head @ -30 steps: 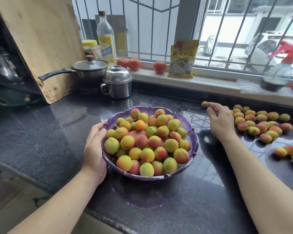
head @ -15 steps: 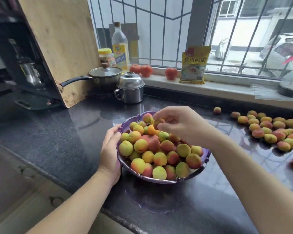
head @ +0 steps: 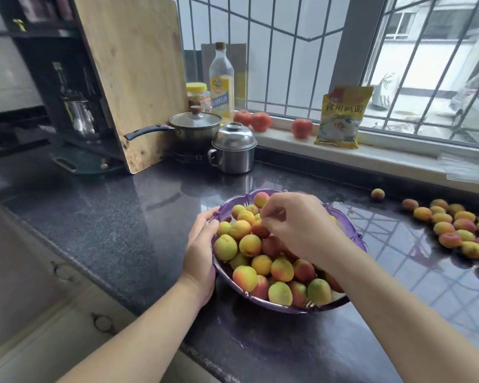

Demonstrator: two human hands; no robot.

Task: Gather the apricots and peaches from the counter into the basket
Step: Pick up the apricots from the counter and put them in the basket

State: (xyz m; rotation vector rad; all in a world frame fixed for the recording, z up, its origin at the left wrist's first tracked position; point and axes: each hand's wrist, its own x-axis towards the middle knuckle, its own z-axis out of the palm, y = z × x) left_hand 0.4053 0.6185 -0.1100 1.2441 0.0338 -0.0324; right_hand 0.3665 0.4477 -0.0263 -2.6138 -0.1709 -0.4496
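A purple basket [head: 354,239] is sitting on the dark speckled counter [head: 122,222], near its front edge, and it is heaped with yellow, green and red-blushed fruit [head: 260,264] up to the rim. The left hand [head: 201,252] is cupping the basket's left rim, its fingers curling over the scalloped edge and its palm lying against the outer wall. The right hand [head: 299,225] is hovering over the far half of the pile with its fingers bent downward and bunched at the tips, close above the fruit; whether it is pinching a piece or holding nothing cannot be told, since the fingertips are blurring into the fruit below them. More loose apricots and peaches [head: 459,233] are lying in a cluster on the counter well to the right of the basket, reaching to the picture's right edge, and a single fruit [head: 377,194] is sitting apart from them, nearer the wall. Behind the basket a lidded steel pot [head: 234,150] is standing on the counter, with a long-handled saucepan [head: 194,128] just beside it and a wooden cutting board [head: 133,78] leaning upright to the left. On the windowsill three tomatoes [head: 260,121] are resting beside a yellow packet [head: 342,117], and an oil bottle [head: 221,81] and a yellow-lidded jar [head: 197,96] are standing behind the saucepan.
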